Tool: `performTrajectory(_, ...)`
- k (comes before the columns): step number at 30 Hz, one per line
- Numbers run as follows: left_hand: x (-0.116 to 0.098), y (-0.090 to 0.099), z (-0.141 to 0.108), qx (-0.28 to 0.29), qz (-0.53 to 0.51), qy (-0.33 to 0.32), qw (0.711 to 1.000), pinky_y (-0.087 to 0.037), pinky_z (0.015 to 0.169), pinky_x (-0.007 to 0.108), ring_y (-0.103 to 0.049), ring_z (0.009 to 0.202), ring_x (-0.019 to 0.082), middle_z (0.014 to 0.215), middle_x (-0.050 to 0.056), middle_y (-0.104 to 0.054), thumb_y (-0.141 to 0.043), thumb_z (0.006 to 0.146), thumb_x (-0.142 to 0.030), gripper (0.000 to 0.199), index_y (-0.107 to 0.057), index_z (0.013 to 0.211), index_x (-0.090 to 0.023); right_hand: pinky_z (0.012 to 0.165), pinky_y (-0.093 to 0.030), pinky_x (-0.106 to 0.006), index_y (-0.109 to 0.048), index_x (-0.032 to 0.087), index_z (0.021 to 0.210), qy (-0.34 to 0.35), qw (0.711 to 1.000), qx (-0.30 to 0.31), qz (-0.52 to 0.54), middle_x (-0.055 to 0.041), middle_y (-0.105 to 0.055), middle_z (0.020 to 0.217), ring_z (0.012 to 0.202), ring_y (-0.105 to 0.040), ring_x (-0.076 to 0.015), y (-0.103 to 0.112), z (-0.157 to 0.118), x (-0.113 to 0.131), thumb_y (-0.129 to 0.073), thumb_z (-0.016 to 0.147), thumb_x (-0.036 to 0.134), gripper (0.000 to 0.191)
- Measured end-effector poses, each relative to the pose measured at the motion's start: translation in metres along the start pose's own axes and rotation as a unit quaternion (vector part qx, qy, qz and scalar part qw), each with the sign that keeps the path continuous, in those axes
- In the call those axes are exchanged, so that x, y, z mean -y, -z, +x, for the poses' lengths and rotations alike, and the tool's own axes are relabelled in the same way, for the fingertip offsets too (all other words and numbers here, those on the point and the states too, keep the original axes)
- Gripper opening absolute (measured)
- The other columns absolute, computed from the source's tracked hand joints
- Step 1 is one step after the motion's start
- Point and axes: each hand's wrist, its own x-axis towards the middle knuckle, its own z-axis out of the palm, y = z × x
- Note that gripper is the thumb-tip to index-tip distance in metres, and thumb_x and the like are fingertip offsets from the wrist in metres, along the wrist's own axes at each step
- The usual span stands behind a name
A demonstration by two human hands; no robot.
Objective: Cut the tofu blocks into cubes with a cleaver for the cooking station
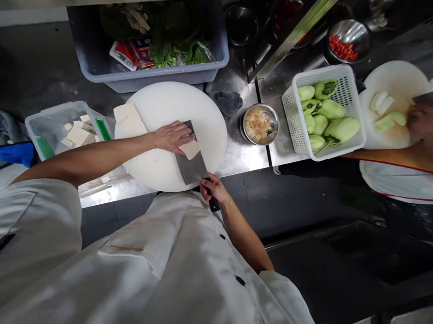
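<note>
My right hand [212,188] is closed round the handle of the cleaver [191,171]. My left hand [172,137], fingers nearly straight, lies over the blade, touching the tofu [191,150] on it. Under them is the board [211,125], with a slab [128,116] left of my left hand.

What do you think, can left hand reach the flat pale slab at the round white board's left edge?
Probably yes: the slab lies open beside the forearm, once the left hand leaves the broad grey cleaver.
</note>
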Motion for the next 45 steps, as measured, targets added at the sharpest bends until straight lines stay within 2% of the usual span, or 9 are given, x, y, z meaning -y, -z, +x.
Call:
performTrajectory(5,-0.064,-0.008,-0.006,-0.008,0.186,0.073,0.980,-0.039,0.098,0.052,-0.053,0.116,0.040,0.123,0.022,-0.060,-0.063,0.090,-0.067,0.067,-0.063,0.133,-0.016,0.030,-0.028,-0.019,-0.046,0.023,0.092,-0.075,0.993,0.081,-0.030,0.0128,-0.050,0.054,0.031,-0.038,-0.0069,0.055,-0.017,0.035,-0.075,0.084,0.049,0.040)
performTrajectory(11,-0.124,-0.047,0.008,-0.087,0.207,0.307,0.925,-0.040,0.094,0.050,-0.052,0.114,0.041,0.123,0.024,-0.058,-0.063,0.092,-0.063,0.070,-0.057,0.138,-0.011,0.032,-0.032,-0.019,-0.048,0.021,0.098,-0.188,0.955,0.189,-0.131,0.0121,-0.051,0.055,0.032,-0.039,-0.0072,0.122,0.003,0.108,-0.076,0.086,0.044,0.038)
performTrajectory(15,-0.124,-0.066,0.029,-0.156,0.189,0.449,0.860,-0.042,0.093,0.050,-0.053,0.113,0.040,0.122,0.024,-0.059,-0.056,0.096,-0.064,0.065,-0.057,0.133,-0.011,0.032,-0.033,-0.020,-0.048,0.021,0.095,-0.217,0.937,0.215,-0.170,0.0100,-0.054,0.058,0.034,-0.042,-0.0074,0.143,0.025,0.138,-0.074,0.088,0.042,0.035)
performTrajectory(19,-0.114,-0.065,0.044,-0.194,0.177,0.523,0.811,-0.043,0.092,0.050,-0.054,0.113,0.040,0.119,0.024,-0.060,-0.053,0.098,-0.062,0.057,-0.058,0.125,-0.011,0.030,-0.028,-0.019,-0.048,0.022,0.103,-0.240,0.939,0.191,-0.154,0.0126,-0.050,0.056,0.031,-0.035,-0.0068,0.148,0.020,0.140,-0.076,0.085,0.045,0.041)
performTrajectory(28,-0.113,-0.057,0.038,-0.170,0.173,0.500,0.831,-0.041,0.098,0.051,-0.053,0.119,0.041,0.125,0.024,-0.059,-0.065,0.092,-0.056,0.062,-0.054,0.130,-0.009,0.032,-0.028,-0.021,-0.046,0.023,0.086,-0.213,0.951,0.082,-0.210,0.0108,-0.049,0.055,0.031,-0.037,-0.0070,0.184,-0.086,0.131,-0.074,0.081,0.060,0.046)
performTrajectory(33,-0.101,-0.045,0.048,-0.146,0.155,0.478,0.852,-0.043,0.099,0.048,-0.053,0.120,0.040,0.125,0.023,-0.059,-0.070,0.089,-0.055,0.061,-0.056,0.127,-0.009,0.040,-0.036,-0.024,-0.047,0.025,0.087,-0.096,0.919,-0.016,-0.382,0.0092,-0.050,0.056,0.036,-0.044,-0.0103,0.148,-0.095,0.147,-0.058,0.093,0.058,0.036)
performTrajectory(36,-0.098,-0.041,0.053,-0.142,0.148,0.480,0.853,-0.044,0.098,0.047,-0.052,0.120,0.040,0.124,0.023,-0.058,-0.070,0.089,-0.051,0.055,-0.058,0.123,-0.009,0.054,-0.044,-0.028,-0.056,0.023,0.100,0.001,0.836,-0.037,-0.547,0.0040,-0.058,0.061,0.049,-0.056,-0.0158,0.108,-0.068,0.148,-0.049,0.098,0.045,0.023)
performTrajectory(40,-0.099,-0.041,0.052,-0.148,0.136,0.479,0.854,-0.045,0.098,0.047,-0.053,0.118,0.038,0.122,0.021,-0.058,-0.070,0.089,-0.049,0.050,-0.058,0.120,-0.011,0.071,-0.047,-0.032,-0.060,0.015,0.125,0.072,0.714,-0.038,-0.695,-0.0096,-0.074,0.086,0.075,-0.068,-0.0248,0.074,-0.035,0.144,-0.043,0.099,0.033,0.036)
performTrajectory(45,-0.096,-0.044,0.047,-0.158,0.131,0.472,0.857,-0.045,0.097,0.048,-0.053,0.114,0.038,0.120,0.020,-0.058,-0.071,0.088,-0.047,0.049,-0.058,0.119,-0.013,0.077,-0.047,-0.034,-0.056,0.010,0.134,0.046,0.671,-0.013,-0.740,-0.0160,-0.076,0.102,0.085,-0.071,-0.0284,0.062,-0.028,0.151,-0.037,0.103,0.031,0.042)
